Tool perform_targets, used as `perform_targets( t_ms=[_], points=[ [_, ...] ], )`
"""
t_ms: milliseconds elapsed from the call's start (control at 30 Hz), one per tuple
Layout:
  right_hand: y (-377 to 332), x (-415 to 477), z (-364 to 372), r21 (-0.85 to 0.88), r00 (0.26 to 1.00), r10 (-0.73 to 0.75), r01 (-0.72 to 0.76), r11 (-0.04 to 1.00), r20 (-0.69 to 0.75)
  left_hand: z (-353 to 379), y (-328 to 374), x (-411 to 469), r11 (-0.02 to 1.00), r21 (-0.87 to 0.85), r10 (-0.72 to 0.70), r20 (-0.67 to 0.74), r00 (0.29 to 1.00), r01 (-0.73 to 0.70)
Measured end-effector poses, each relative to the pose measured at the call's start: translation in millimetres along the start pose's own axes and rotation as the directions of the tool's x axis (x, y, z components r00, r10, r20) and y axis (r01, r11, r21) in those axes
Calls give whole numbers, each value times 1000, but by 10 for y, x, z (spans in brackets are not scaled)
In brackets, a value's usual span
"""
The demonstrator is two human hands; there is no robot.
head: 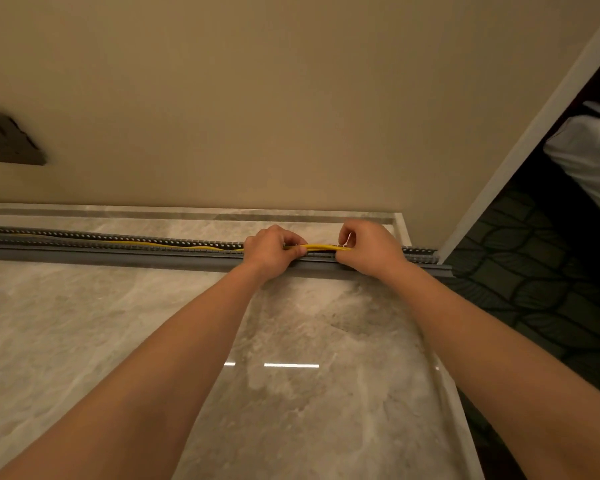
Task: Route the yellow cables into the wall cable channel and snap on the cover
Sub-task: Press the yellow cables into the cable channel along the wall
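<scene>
A grey slotted cable channel [118, 241] runs along the foot of the beige wall, open on top. The yellow cables [321, 248] lie inside it from the left and rise slightly between my hands. My left hand [272, 251] pinches the cables over the channel. My right hand [369, 247] grips the same bundle a short way to the right. A long grey strip, likely the cover [101, 255], lies flat on the floor against the channel's front.
Glossy marble floor [309, 341] spreads in front of me. A dark wall socket plate [9, 140] sits at the left. A white door frame [520, 150] stands at the right, with dark patterned carpet [534, 289] and white bedding [589, 150] beyond.
</scene>
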State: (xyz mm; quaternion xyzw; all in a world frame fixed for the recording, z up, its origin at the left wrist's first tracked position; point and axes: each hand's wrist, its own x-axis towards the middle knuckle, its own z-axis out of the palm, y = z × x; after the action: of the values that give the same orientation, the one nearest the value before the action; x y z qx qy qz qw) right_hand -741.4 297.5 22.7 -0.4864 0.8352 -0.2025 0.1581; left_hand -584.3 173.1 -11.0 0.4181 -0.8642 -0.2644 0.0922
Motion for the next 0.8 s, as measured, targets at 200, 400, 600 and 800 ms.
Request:
perform_targets(
  t_ms=[200,400,600,800],
  points=[
    [222,-78,-150,177,990,-132,121,977,52,-23,9,25,1000,-7,-27,51,998,28],
    [205,-17,-177,43,991,-96,92,995,89,-52,18,27,993,-74,-86,67,994,91],
    [47,68,-176,-106,990,0,15,994,144,-46,166,78,955,-291,-35,59,998,51],
    [48,103,-132,-43,990,97,-93,995,98,191,509,83,979,-201,64,125,990,-38]
  ],
)
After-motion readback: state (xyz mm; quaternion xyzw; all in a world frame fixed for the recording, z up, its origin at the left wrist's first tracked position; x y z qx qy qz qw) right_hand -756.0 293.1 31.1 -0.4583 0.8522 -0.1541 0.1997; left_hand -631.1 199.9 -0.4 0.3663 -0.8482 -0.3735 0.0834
